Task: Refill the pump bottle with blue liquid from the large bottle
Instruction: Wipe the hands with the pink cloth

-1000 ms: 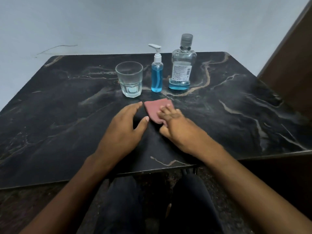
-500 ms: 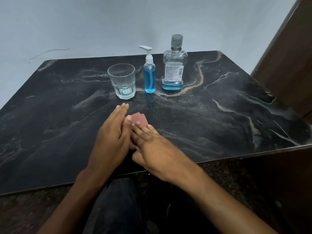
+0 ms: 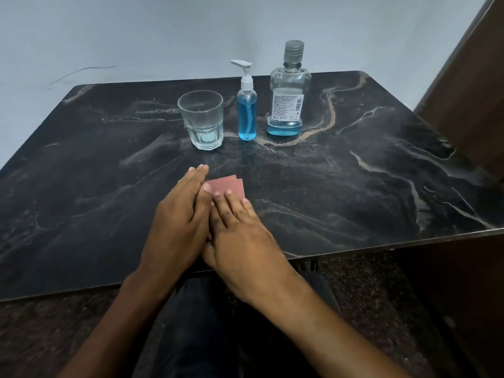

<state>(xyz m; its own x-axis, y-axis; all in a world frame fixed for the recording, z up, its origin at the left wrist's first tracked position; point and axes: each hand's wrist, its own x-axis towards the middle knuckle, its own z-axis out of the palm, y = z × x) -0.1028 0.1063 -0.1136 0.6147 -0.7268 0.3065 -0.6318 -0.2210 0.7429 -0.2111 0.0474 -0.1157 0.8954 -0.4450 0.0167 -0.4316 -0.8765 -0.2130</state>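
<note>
— Glass stood furthest left, did it not; the tumbler (image 3: 201,120) near the far edge of the dark marble table (image 3: 381,173), then the pump bottle (image 3: 247,110) just beside it, and the large bottle (image 3: 289,105) to the right of that?

— It did; the pump bottle looked nearly full of blue liquid, pump head on; the large bottle was capped, with only a shallow blue layer at its base; neither was touched.

— And the hands?

— Both lay flat near the front edge, well apart from the bottles; the left hand (image 3: 180,222) had its fingers straight and together, its thumb touching a small reddish cloth (image 3: 227,185); the right hand (image 3: 240,236) pressed on that cloth with straight fingers slightly spread, gripping nothing; the two hands touched side by side.

— So the step in hand?

— A wipe-down or tidying, I judged; done well, it needed flat, even pressure, with the strokes kept short of the tumbler and the bottles, lest one be knocked over.
</note>
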